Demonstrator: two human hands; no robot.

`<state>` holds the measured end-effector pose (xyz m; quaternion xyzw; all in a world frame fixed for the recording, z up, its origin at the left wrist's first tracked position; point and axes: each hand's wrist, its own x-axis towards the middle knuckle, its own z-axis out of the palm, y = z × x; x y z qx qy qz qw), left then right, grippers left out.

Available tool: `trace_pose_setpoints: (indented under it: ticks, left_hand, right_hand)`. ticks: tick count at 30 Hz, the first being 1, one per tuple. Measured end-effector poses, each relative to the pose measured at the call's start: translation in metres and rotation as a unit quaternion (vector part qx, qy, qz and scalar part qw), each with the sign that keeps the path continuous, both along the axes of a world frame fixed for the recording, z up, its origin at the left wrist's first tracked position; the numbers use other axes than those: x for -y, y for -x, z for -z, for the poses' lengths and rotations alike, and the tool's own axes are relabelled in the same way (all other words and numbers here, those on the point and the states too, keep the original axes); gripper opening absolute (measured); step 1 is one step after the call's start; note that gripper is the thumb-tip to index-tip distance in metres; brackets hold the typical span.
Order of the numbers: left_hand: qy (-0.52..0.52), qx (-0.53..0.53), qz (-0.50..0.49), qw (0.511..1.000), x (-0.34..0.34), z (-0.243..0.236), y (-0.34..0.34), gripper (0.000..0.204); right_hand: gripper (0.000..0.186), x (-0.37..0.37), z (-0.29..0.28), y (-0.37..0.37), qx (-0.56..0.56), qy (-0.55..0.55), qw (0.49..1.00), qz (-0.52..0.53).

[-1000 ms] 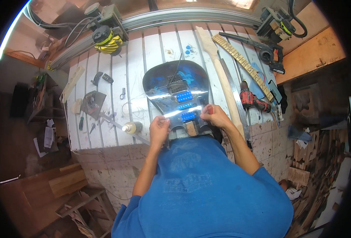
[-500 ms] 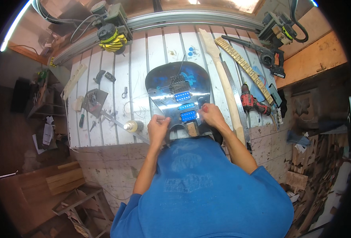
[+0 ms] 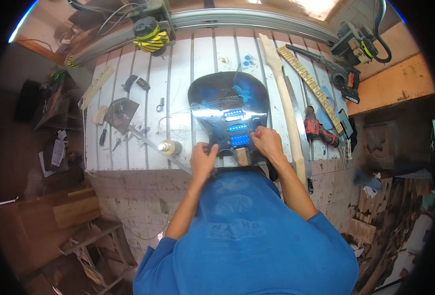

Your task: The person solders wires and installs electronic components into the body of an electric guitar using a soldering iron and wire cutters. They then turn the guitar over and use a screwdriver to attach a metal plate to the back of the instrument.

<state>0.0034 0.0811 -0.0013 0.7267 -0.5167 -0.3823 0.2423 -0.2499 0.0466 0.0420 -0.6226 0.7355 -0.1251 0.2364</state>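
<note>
A dark blue and black electric guitar body (image 3: 210, 93) lies face up at the bench's front edge, with blue pickups (image 3: 239, 140) and a bare wood neck pocket (image 3: 242, 157). At its left edge is my left hand (image 3: 205, 158), fingers curled and thumb against the body's side. My right hand (image 3: 269, 143) is closed over the body's right side, beside the lowest pickup. A small reddish spot shows at its fingertips; what it pinches I cannot make out. Thin strands, perhaps strings, trail left from the bridge (image 3: 232, 102).
A small bottle (image 3: 168, 147) and a metal plate with a long strip (image 3: 121, 115) lie left on the slatted bench (image 3: 178, 69). To the right are a wooden neck (image 3: 287, 108), a slotted fretboard (image 3: 310, 81), a red drill (image 3: 318, 129) and a blower (image 3: 343, 78). A rail (image 3: 252, 17) crosses behind.
The whole view has shifted slightly, the bench appearing higher and further right. My left thumb now stands further from the fingers. My right hand stays at the guitar body's right side.
</note>
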Motion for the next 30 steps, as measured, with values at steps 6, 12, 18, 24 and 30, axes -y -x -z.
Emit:
trace_pose_setpoints:
  ticks: [6,12,18,24,30]
  left_hand:
    - [-0.024,0.036,0.016,0.999,0.014,0.009,0.001,0.063]
    - [0.167,-0.008,-0.034,0.985,0.014,0.014,0.020,0.048]
    - [0.154,-0.040,-0.021,0.987,0.011,0.008,0.016,0.043]
    - [0.116,-0.042,-0.042,0.992,0.014,0.007,0.021,0.050]
    - [-0.018,-0.042,-0.014,0.999,0.022,-0.006,0.015,0.075]
  right_hand:
    - [0.033,0.011,0.002,0.002,0.066,0.021,0.997,0.018]
    - [0.033,0.047,0.010,0.011,0.145,-0.039,0.988,0.027]
    - [0.033,0.050,0.007,0.012,0.098,-0.066,0.993,0.003]
    - [0.031,0.040,0.012,0.010,0.072,0.010,0.997,-0.012]
    - [0.035,0.035,0.009,0.040,0.226,-0.017,0.973,0.035]
